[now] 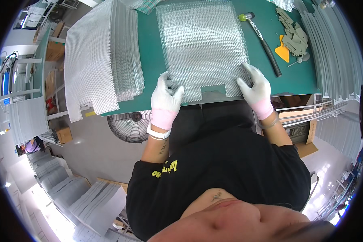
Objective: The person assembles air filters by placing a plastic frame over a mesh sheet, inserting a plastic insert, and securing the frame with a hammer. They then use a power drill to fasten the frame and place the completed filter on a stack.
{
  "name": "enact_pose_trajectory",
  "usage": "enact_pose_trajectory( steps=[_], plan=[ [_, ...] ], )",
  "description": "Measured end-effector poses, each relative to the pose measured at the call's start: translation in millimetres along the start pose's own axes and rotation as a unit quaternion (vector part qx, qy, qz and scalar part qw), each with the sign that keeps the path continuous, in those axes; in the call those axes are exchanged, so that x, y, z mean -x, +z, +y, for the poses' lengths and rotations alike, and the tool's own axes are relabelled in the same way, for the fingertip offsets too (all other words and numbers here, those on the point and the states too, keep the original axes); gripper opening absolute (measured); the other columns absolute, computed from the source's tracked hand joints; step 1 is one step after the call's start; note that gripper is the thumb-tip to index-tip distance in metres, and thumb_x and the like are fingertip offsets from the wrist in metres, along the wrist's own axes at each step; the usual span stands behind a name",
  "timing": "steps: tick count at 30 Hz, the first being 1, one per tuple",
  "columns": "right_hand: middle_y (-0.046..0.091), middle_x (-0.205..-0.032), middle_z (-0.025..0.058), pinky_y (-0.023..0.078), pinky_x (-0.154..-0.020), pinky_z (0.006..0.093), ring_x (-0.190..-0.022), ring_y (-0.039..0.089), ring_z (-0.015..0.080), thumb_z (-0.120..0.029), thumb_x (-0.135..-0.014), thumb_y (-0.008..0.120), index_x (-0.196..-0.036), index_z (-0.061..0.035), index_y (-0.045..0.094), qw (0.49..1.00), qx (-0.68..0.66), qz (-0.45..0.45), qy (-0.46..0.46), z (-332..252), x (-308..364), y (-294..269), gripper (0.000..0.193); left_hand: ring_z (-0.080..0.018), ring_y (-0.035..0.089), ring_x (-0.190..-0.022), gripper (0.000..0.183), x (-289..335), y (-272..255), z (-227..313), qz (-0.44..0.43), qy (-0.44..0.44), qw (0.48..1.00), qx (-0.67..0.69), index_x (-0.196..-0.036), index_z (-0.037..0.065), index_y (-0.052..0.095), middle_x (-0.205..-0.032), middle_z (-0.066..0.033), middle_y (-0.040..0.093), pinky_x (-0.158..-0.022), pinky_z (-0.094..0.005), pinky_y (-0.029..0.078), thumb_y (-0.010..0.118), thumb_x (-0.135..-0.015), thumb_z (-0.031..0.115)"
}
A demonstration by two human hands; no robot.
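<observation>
A mesh sheet (203, 44), silvery and perforated, with a notch in its near edge, lies flat on the green tabletop (149, 52) in front of me. At its near left corner is my left hand (166, 97), white-gloved with a pink cuff, thumb apart from the fingers and touching the sheet. My right hand (255, 86), gloved alike, rests at the near right edge, its thumb and fingers spread. Some fingertips of the left hand are partly hidden. Whether other sheets lie under this one I cannot tell.
A tall stack of mesh sheets (125, 52) stands left. To the right lie a mallet (264, 46) with a black grip, a yellow scraper-like piece (282, 49) and several grey-green flat parts (296, 38). More sheets (330, 48) stand far right. A floor fan (129, 127) sits below.
</observation>
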State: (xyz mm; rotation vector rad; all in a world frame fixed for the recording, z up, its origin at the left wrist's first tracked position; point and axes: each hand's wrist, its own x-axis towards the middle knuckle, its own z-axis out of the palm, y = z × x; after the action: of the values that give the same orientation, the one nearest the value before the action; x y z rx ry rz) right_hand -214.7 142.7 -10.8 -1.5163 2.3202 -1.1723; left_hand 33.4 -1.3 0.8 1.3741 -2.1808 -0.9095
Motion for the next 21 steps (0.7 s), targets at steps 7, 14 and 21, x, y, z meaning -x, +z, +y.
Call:
enact_pose_trajectory(
  steps=[7, 14, 21],
  plan=[
    [0.063, -0.125, 0.0176, 0.053, -0.091, 0.0378, -0.110, 0.064, 0.0341, -0.020, -0.083, 0.073, -0.124, -0.0071, 0.063, 0.997, 0.073, 0.000, -0.027, 3, 3, 2, 0.044, -0.0203, 0.066, -0.073, 0.066, -4, 2, -1, -0.006, 0.005, 0.999, -0.042, -0.134, -0.005, 0.052, -0.101, -0.0157, 0.068, -0.072, -0.0328, 0.054, 0.076, -0.080, 0.024],
    [0.059, -0.132, 0.0167, 0.054, -0.089, 0.0381, -0.110, 0.064, 0.0335, -0.023, -0.084, 0.072, -0.122, -0.0096, 0.063, 0.989, 0.142, -0.029, -0.002, -8, 2, -1, 0.042, -0.0314, 0.065, -0.088, 0.069, -7, 6, -8, -0.011, 0.044, 0.992, -0.114, -0.135, -0.008, 0.049, -0.111, -0.0218, 0.064, -0.080, -0.0370, 0.054, 0.075, -0.080, 0.023],
    [0.060, -0.130, 0.0194, 0.052, -0.093, 0.0405, -0.109, 0.063, 0.0349, -0.024, -0.083, 0.072, -0.117, -0.0103, 0.066, 0.982, 0.173, -0.033, -0.068, -6, -38, -40, 0.036, -0.0415, 0.047, -0.127, 0.060, -11, -12, 8, -0.001, 0.172, 0.963, -0.209, -0.137, 0.007, 0.055, -0.143, -0.0231, 0.046, -0.107, -0.0498, 0.038, 0.071, -0.081, 0.024]
  ],
)
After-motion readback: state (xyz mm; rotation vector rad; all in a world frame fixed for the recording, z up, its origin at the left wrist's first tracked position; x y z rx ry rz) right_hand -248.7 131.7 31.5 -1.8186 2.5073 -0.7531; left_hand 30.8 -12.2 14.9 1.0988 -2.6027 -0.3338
